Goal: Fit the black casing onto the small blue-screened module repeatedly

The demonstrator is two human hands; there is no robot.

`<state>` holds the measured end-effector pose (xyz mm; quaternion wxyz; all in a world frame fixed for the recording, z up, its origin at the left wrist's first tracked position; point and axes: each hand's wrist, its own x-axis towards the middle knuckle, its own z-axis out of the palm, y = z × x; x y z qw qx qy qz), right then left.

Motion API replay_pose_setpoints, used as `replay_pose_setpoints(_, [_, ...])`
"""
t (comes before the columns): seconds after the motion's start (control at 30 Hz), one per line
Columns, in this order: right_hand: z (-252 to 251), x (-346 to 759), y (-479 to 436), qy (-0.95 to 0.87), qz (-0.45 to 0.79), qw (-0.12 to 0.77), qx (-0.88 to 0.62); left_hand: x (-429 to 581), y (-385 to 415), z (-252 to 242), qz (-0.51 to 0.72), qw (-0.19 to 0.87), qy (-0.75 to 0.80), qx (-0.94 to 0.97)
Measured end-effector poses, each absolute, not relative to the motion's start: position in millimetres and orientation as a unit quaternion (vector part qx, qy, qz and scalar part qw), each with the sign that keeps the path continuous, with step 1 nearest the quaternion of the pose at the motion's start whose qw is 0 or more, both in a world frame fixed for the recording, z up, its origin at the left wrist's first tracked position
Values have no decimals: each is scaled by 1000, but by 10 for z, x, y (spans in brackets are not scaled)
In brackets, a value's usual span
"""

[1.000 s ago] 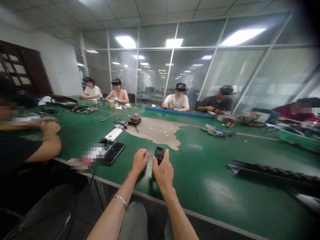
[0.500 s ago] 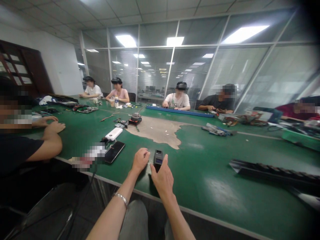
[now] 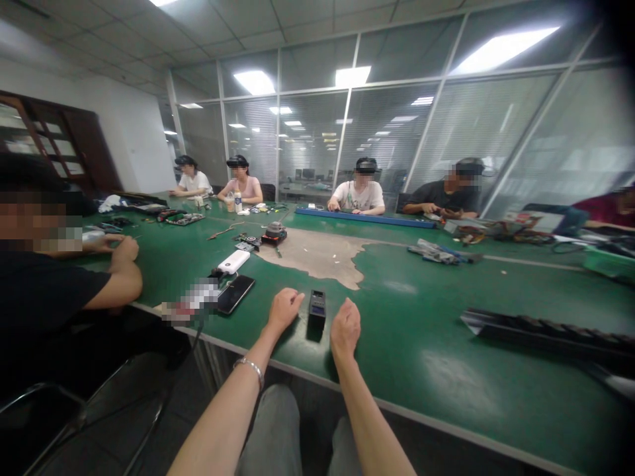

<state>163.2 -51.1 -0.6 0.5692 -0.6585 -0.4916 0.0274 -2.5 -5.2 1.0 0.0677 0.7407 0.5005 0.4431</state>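
A white device and a black smartphone lie left of the hands on a green desk. The left hand, half open with fingers loosely curled, is just beside a small black box-shaped device, which sits between the hands, touched by neither. The right hand, likewise half open, flanks it; well to the right lies a long black part.
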Motion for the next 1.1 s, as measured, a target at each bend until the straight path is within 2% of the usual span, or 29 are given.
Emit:
replay_pose_setpoints(0.6, [66,1621,-680,-444,86,580,-678,14,-146,-27,385,40,543,745])
replay_pose_setpoints(0.87, [98,1615,-706,-439,94,587,-673,-14,-31,-38,357,67,572,735])
replay_pose_setpoints(1.1, [83,1622,-712,-428,90,587,-681,-49,-162,-47,358,100,535,758])
